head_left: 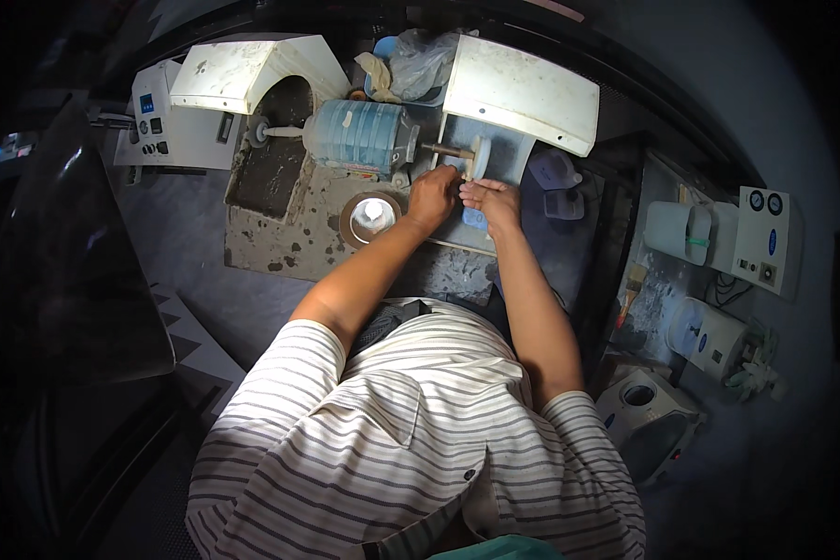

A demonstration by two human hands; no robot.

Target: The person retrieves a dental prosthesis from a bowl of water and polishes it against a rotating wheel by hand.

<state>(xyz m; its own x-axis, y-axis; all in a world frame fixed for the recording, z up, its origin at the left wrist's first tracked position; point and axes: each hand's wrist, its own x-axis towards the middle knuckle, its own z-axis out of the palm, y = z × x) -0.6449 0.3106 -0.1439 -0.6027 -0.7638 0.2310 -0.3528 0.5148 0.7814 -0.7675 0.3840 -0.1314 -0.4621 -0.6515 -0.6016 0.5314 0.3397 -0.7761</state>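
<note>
In the head view my left hand (433, 196) and right hand (489, 200) meet just below a white round wheel (481, 155) on a spindle of the bench machine, whose middle is covered by ribbed blue plastic (353, 133). Both hands have bent, closed fingers at something small that I cannot make out. They work inside a white open housing (510, 124) with a blue-grey interior. Left of my left hand sits a round brown bowl (353, 217) holding white material.
The workbench (264, 252) also carries another white hood (217, 77) and a tub with bags (411, 70). Plastic containers (555, 174) stand at the right. Further right are machines (761, 238) and a brush (631, 289). A control box (145, 117) is at the left.
</note>
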